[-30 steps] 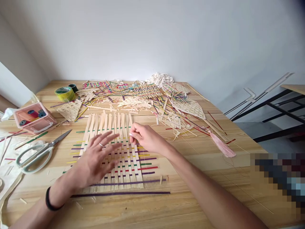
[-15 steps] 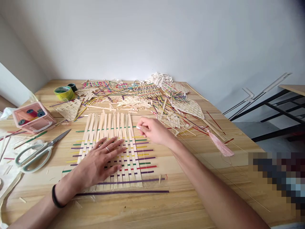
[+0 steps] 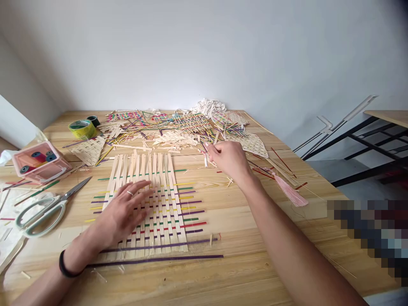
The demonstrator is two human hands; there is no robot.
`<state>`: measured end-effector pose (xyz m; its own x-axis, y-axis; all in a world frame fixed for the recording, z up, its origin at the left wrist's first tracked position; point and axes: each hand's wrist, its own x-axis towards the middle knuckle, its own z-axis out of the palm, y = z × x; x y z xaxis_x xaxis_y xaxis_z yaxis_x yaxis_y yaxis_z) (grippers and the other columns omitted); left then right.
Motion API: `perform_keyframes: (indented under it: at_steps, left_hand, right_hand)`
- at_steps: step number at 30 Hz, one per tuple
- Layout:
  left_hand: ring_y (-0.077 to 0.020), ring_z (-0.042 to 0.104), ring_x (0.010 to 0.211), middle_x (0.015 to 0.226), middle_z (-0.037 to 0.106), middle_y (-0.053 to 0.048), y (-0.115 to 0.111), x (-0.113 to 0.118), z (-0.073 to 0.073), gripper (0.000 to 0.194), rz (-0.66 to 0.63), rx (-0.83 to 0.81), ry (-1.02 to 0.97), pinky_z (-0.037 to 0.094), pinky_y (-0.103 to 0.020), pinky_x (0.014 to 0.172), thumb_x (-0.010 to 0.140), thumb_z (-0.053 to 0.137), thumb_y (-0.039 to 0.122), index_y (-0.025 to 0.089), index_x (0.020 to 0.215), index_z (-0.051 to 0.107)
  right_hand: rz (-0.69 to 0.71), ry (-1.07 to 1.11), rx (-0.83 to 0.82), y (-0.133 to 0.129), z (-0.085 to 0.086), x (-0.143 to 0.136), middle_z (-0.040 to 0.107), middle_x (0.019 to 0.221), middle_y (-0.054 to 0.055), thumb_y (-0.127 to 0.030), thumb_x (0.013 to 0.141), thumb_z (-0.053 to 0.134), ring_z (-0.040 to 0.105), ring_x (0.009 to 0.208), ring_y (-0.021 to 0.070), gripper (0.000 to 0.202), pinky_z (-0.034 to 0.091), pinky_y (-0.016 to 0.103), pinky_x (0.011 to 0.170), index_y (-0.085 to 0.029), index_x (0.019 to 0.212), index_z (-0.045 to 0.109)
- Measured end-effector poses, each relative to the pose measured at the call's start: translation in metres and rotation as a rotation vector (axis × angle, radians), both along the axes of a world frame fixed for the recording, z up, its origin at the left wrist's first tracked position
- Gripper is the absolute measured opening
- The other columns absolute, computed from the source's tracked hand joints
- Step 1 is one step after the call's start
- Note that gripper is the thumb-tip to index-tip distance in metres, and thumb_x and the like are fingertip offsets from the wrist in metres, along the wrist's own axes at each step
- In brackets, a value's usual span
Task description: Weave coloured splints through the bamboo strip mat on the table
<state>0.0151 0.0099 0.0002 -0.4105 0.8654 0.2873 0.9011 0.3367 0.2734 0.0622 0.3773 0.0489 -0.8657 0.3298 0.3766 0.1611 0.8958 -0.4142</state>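
Observation:
A woven mat (image 3: 165, 210) of pale upright strips, crossed by thin green, yellow, purple and red strips, lies flat on the table. My left hand (image 3: 126, 212), fingers spread, is over its left half; whether it touches cannot be told. Behind the mat's far right corner, my right hand (image 3: 230, 158) is closed in a pinch above the table. Something small and whitish shows at its fingertips, too small to name. A green strip (image 3: 181, 171) sticks out of the mat's far right side. One loose purple strip (image 3: 191, 257) lies along the near edge.
Scissors (image 3: 54, 208) lie at the left, near a pink box (image 3: 41, 163) of thread spools. Tape rolls (image 3: 83, 128) stand behind. Along the back are heaped loose strips (image 3: 178, 138) and woven pieces (image 3: 193, 123). A pink tassel (image 3: 290, 190) lies at the right.
My right hand has moved right and away from the green strip's end, still pinched. My left hand has shifted slightly left on the mat. The view has shifted a little.

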Motion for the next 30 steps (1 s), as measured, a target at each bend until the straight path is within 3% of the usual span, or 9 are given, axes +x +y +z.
perform_keyframes:
  at_steps: [2, 5, 8, 11, 13, 17, 21, 27, 30]
  left_hand:
    - [-0.0305, 0.058, 0.138, 0.152, 0.059, -0.013, -0.003, -0.005, 0.002, 0.041, 0.111, 0.032, 0.015, 0.046, -0.052, 0.117, 0.108, 0.051, 0.036, 0.026, 0.147, 0.056]
    - [-0.0332, 0.062, 0.127, 0.138, 0.063, -0.014, -0.009, -0.013, 0.003, 0.037, 0.270, 0.052, 0.035, 0.050, -0.055, 0.109, 0.107, 0.049, 0.042, 0.024, 0.136, 0.062]
    - [-0.0365, 0.061, 0.119, 0.128, 0.064, -0.015, -0.015, -0.022, 0.002, 0.039, 0.404, 0.023, 0.080, 0.049, -0.060, 0.105, 0.105, 0.047, 0.048, 0.023, 0.129, 0.066]
    - [-0.0381, 0.060, 0.120, 0.131, 0.064, -0.016, -0.020, -0.028, 0.000, 0.042, 0.483, -0.035, 0.101, 0.048, -0.060, 0.103, 0.104, 0.046, 0.050, 0.023, 0.129, 0.067]
    - [-0.0385, 0.059, 0.122, 0.135, 0.062, -0.016, -0.021, -0.030, -0.001, 0.043, 0.491, -0.062, 0.083, 0.047, -0.060, 0.105, 0.103, 0.047, 0.051, 0.023, 0.130, 0.065]
    - [-0.0396, 0.058, 0.125, 0.142, 0.060, -0.017, -0.021, -0.031, -0.003, 0.046, 0.490, -0.078, 0.050, 0.044, -0.064, 0.109, 0.102, 0.046, 0.052, 0.022, 0.134, 0.063]
    - [-0.0401, 0.056, 0.127, 0.143, 0.059, -0.017, -0.019, -0.030, -0.005, 0.049, 0.496, -0.086, 0.031, 0.043, -0.065, 0.110, 0.103, 0.044, 0.053, 0.022, 0.136, 0.062]
    - [-0.0401, 0.056, 0.127, 0.143, 0.059, -0.018, -0.019, -0.029, -0.006, 0.049, 0.499, -0.068, 0.030, 0.042, -0.066, 0.110, 0.103, 0.043, 0.054, 0.022, 0.137, 0.061]
    - [-0.0392, 0.055, 0.128, 0.143, 0.059, -0.017, -0.019, -0.029, -0.007, 0.046, 0.502, -0.058, 0.022, 0.042, -0.064, 0.111, 0.104, 0.044, 0.052, 0.024, 0.136, 0.061]
  right_hand:
    - [0.078, 0.000, -0.035, -0.009, -0.003, -0.002, 0.072, 0.072, 0.007, -0.029, 0.102, 0.059, 0.063, 0.069, 0.0200, 0.041, 0.039, 0.032, 0.071, -0.018, 0.064, 0.071]
    - [0.249, -0.003, -0.048, -0.024, -0.014, -0.007, 0.074, 0.085, 0.007, -0.017, 0.096, 0.063, 0.063, 0.078, 0.0198, 0.022, 0.042, 0.031, 0.075, -0.018, 0.076, 0.071]
    - [0.316, -0.040, -0.024, -0.037, -0.029, -0.011, 0.073, 0.093, 0.007, -0.010, 0.092, 0.063, 0.063, 0.084, 0.0208, 0.013, 0.045, 0.032, 0.081, -0.018, 0.084, 0.070]
    - [0.376, -0.022, -0.008, -0.047, -0.040, -0.011, 0.072, 0.114, 0.010, 0.005, 0.082, 0.058, 0.064, 0.103, 0.0236, 0.036, 0.048, 0.035, 0.091, -0.017, 0.108, 0.071]
    - [0.432, -0.026, -0.016, -0.055, -0.042, -0.009, 0.070, 0.118, 0.010, 0.007, 0.084, 0.056, 0.063, 0.111, 0.0245, 0.043, 0.048, 0.038, 0.097, -0.018, 0.115, 0.071]
    - [0.516, -0.051, -0.028, -0.079, -0.045, -0.004, 0.068, 0.111, 0.010, -0.007, 0.098, 0.057, 0.060, 0.111, 0.0254, 0.029, 0.048, 0.041, 0.101, -0.020, 0.117, 0.076]
    - [0.537, -0.104, 0.040, -0.098, -0.050, -0.001, 0.066, 0.117, 0.011, -0.013, 0.100, 0.062, 0.056, 0.113, 0.0291, 0.031, 0.048, 0.047, 0.100, -0.022, 0.128, 0.074]
    - [0.438, -0.066, 0.045, -0.091, -0.052, -0.003, 0.063, 0.126, 0.014, -0.016, 0.102, 0.057, 0.052, 0.119, 0.0329, 0.040, 0.046, 0.050, 0.101, -0.024, 0.141, 0.066]
    - [0.454, -0.075, 0.064, -0.089, -0.053, -0.003, 0.062, 0.122, 0.014, -0.008, 0.101, 0.050, 0.052, 0.115, 0.0321, 0.047, 0.046, 0.049, 0.098, -0.024, 0.143, 0.065]
